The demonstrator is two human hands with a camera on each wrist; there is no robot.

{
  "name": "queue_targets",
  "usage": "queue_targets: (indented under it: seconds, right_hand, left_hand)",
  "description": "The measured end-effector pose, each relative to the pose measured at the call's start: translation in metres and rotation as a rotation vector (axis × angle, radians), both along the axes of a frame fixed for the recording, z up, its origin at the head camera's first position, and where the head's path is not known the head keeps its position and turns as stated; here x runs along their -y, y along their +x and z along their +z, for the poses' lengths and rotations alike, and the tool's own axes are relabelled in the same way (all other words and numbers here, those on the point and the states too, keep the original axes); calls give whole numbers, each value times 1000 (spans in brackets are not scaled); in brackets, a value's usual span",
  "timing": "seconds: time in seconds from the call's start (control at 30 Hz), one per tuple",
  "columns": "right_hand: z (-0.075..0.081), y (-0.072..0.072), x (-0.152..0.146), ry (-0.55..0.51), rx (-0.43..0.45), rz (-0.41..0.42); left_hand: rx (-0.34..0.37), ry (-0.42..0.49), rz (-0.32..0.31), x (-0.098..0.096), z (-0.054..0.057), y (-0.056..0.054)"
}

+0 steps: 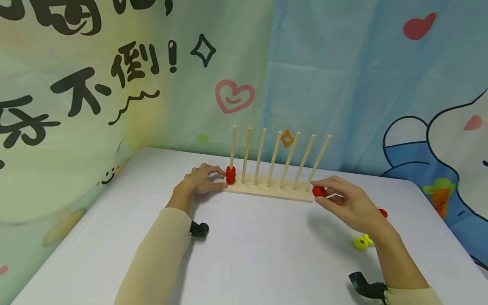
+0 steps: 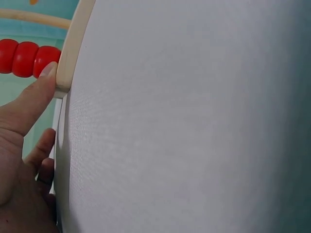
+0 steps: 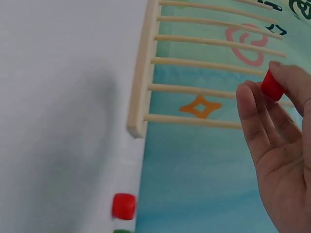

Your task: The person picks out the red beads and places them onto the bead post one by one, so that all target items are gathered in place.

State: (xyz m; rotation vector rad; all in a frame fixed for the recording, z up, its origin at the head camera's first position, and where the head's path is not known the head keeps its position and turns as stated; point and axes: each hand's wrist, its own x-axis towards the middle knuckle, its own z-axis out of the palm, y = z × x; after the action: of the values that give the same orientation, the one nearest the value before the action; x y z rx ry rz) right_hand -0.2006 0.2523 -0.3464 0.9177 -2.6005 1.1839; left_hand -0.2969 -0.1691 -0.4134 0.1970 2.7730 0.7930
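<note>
A wooden peg rack (image 1: 267, 194) stands on the table, with several upright pegs. Three red beads (image 2: 24, 59) are stacked on its leftmost peg. My left hand (image 1: 200, 180) holds the rack's left end, the thumb at the front corner beside the lowest bead. Off the rack's right end, my right hand (image 1: 352, 203) pinches a red bead (image 3: 273, 87) between thumb and fingertips, apart from the pegs. A sliver of red also shows below those fingers in the head view; whether it is held there cannot be told.
Another red bead (image 1: 383, 213) and yellow-green beads (image 1: 361, 242) lie by the right forearm, partly hidden. In the right wrist view a red bead (image 3: 124, 206) lies beyond the rack's end, with a green edge below. A printed cloth (image 1: 324, 76) hangs behind the white table (image 1: 259, 250).
</note>
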Motion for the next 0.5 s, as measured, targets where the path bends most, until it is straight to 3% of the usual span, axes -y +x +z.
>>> queue_targets:
  seconds: [0.27,0.5]
  right_hand:
    - [17,-10,14,-2,-16,1]
    - [18,-19,30,-65,-20,42]
  left_hand:
    - [12,22,0,0,-2,5]
    - [3,4,1,-1,0,1]
